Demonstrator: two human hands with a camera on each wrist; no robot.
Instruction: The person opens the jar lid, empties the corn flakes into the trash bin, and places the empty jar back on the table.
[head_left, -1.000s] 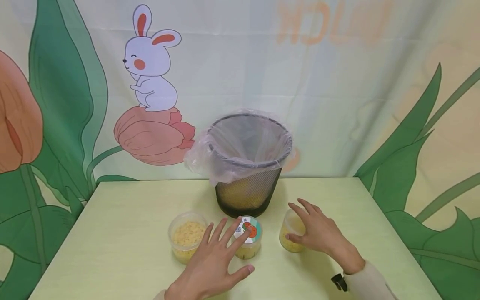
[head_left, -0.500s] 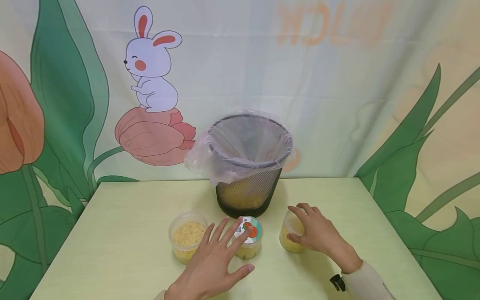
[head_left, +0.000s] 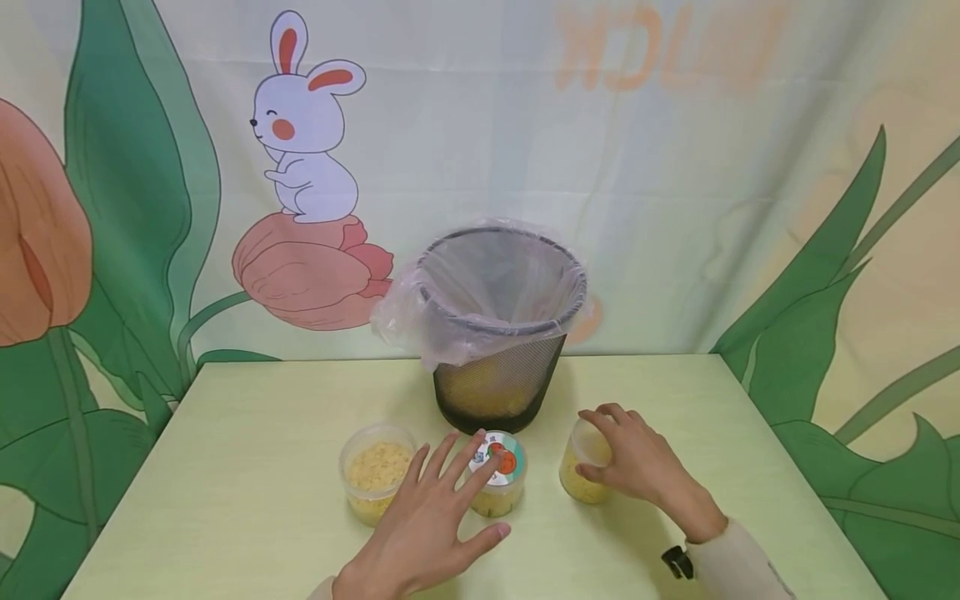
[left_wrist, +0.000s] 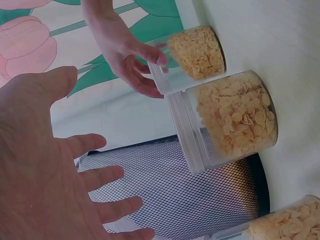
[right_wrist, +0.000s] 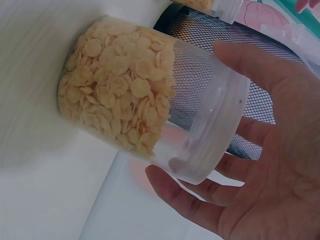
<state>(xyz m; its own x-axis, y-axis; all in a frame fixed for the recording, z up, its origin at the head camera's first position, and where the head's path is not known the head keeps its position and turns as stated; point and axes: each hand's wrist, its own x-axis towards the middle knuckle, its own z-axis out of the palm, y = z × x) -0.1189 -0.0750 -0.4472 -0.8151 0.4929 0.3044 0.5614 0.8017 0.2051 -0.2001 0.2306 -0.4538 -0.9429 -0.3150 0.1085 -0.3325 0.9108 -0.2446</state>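
In the head view, three clear plastic jars of pale yellow flakes stand in a row: a wide left jar [head_left: 367,504], a middle jar [head_left: 497,502] with a tomato label on top, and a right jar [head_left: 577,479]. My right hand [head_left: 648,462] holds the right jar near its top. The right wrist view has the thumb on one side of the translucent lid [right_wrist: 220,120] and fingers round the other. My left hand [head_left: 431,533] hovers over the table between the left and middle jars, fingers spread, holding nothing. The left wrist view shows it apart from the middle jar [left_wrist: 235,117].
Behind the jars stands a black mesh bin [head_left: 495,383] lined with a translucent plastic bag [head_left: 408,321]. A pale green table [head_left: 247,467] lies beneath everything. At its back edge hangs a printed curtain [head_left: 675,208] with a rabbit and tulips.
The fingers of my right hand have moved slightly in round the right jar. My left hand and the jars stay in place; the view has shifted a little.
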